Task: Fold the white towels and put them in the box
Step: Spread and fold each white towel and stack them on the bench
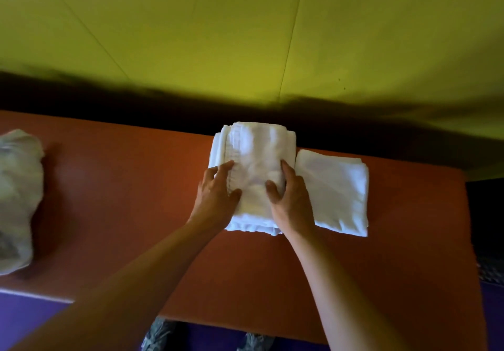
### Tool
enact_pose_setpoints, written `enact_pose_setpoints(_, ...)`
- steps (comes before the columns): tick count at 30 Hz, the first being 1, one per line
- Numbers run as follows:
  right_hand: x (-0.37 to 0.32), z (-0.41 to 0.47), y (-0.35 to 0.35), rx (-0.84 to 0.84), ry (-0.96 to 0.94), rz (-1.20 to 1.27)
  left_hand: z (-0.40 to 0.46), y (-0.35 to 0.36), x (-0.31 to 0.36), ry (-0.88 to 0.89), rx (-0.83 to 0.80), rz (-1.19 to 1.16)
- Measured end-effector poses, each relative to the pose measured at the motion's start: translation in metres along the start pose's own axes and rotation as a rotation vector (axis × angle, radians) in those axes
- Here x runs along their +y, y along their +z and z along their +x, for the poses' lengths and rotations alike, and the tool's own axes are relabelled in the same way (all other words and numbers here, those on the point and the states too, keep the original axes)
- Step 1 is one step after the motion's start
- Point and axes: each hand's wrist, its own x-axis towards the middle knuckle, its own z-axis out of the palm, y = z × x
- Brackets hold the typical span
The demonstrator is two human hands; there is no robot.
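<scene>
A folded white towel (255,159) lies at the far middle of the orange-brown table (122,200). My left hand (216,198) holds its left edge, fingers on top and thumb curled onto the cloth. My right hand (290,200) grips its right edge, thumb pressed on the top. Touching it on the right lies a second folded white towel (338,189), flat and untouched. No box is in view.
A crumpled whitish bundle (16,200), possibly a bag or more cloth, sits at the table's left end. A yellow-green wall (245,37) rises behind the table. Purple floor (27,320) and my shoes (161,334) show below the near edge.
</scene>
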Motion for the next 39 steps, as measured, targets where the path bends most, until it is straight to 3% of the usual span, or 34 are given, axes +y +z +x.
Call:
enact_pose_setpoints(7, -0.012, -0.010, -0.002, 0.041, -0.029, -0.172, -0.010, -0.014, 0.001, 0.030, -0.054, 0.188)
enact_pose_setpoints(12, -0.044, -0.020, 0.005, 0.165, -0.349, -0.300, -0.027, -0.046, 0.000, 0.193, 0.077, 0.371)
enact_pose_setpoints(20, -0.137, -0.051, 0.051, 0.089, -0.501, -0.193, -0.073, -0.144, -0.041, 0.205, 0.246, 0.359)
enact_pose_setpoints(30, -0.276, -0.108, 0.184, 0.004, -0.524, -0.140, -0.104, -0.301, -0.190, 0.052, 0.286, 0.371)
enact_pose_setpoints(39, -0.355, -0.151, 0.334, -0.134, -0.445, -0.140, -0.090, -0.386, -0.359, -0.085, 0.165, 0.410)
